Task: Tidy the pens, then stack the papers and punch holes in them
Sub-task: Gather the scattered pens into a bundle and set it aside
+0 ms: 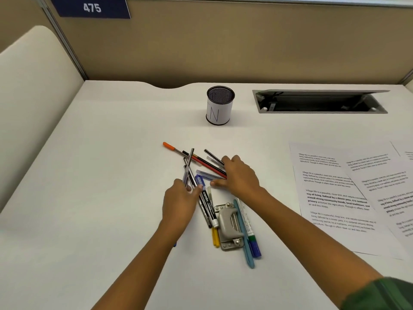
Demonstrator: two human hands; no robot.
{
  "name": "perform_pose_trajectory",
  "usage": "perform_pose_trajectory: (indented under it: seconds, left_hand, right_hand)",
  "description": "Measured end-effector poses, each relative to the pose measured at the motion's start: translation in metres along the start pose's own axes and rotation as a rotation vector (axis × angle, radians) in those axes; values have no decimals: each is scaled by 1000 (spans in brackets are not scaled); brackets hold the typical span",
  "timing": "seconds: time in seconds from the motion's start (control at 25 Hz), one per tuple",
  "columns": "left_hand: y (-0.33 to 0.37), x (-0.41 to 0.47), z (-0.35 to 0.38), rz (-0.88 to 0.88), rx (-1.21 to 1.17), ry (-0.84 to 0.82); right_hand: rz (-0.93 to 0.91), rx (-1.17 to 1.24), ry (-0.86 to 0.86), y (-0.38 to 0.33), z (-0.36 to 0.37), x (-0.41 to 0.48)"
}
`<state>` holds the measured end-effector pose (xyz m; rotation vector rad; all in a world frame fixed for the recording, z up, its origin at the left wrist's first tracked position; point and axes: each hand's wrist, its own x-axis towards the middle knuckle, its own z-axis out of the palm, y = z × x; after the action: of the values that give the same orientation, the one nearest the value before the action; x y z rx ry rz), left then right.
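Note:
Several pens and markers (206, 199) lie in a loose pile at the middle of the white desk (111, 175). My left hand (180, 203) pinches a grey pen (188, 166) that points away from me. My right hand (238, 175) rests on the right side of the pile, fingers spread over a red pen (207, 164) and dark pens. A grey hole punch (229, 227) sits among the pens near me, with a light blue pen (244, 236) beside it. A mesh pen holder (220, 105) stands empty farther back. Printed papers (335, 198) lie spread out at the right.
An open cable tray (319, 101) is sunk into the desk at the back right. Beige partition walls close off the back and left, with a sign reading 475 (91, 7). An orange-capped pen (169, 146) sticks out of the pile's far left.

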<state>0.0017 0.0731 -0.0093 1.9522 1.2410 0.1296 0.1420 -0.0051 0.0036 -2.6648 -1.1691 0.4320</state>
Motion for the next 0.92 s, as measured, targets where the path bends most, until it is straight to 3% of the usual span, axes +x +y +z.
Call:
perform_pose_trajectory:
  seconds: [0.2,0.44,0.68,0.92]
  left_hand:
    - [7,-3,15,-49,1,18]
    - [7,-6,11,-49,138,106]
    - [8,-14,5,-66,381,207]
    - [9,-7,0,-105,601,105]
  right_hand:
    - [-45,-142,-79,-4,-3,9]
    - [65,-176,-160,-1,-7,5]
    - [119,-183,-113,7,-4,2]
    - [153,26,73,40,-3,-8]
